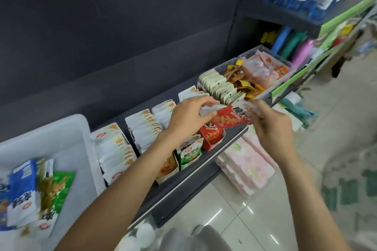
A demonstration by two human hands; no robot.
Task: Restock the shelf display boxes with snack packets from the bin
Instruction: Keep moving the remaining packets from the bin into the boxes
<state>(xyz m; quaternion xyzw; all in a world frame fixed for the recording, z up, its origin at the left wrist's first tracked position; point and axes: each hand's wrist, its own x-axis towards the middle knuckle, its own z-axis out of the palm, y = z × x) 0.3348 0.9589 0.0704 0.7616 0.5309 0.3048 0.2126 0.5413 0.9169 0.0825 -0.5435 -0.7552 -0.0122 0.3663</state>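
A red snack packet (230, 118) is held flat above the red display box (212, 138) near the shelf's front edge. My left hand (189, 116) pinches its left end, and my right hand (269, 122) grips its right end. A white plastic bin (67, 140) sits at the left on the shelf, with blue, green and white snack packets (34, 191) lying in it. Rows of white packets (118, 155) stand in display boxes between the bin and my hands. A green packet box (188, 154) and an orange one (168, 167) stand under my left forearm.
A clear tub (255, 73) of mixed orange and yellow packets stands further right on the dark shelf (183, 185). Pink tissue packs (246, 165) fill the lower shelf. Upper shelves at right carry blue and green goods. Tiled floor lies below right.
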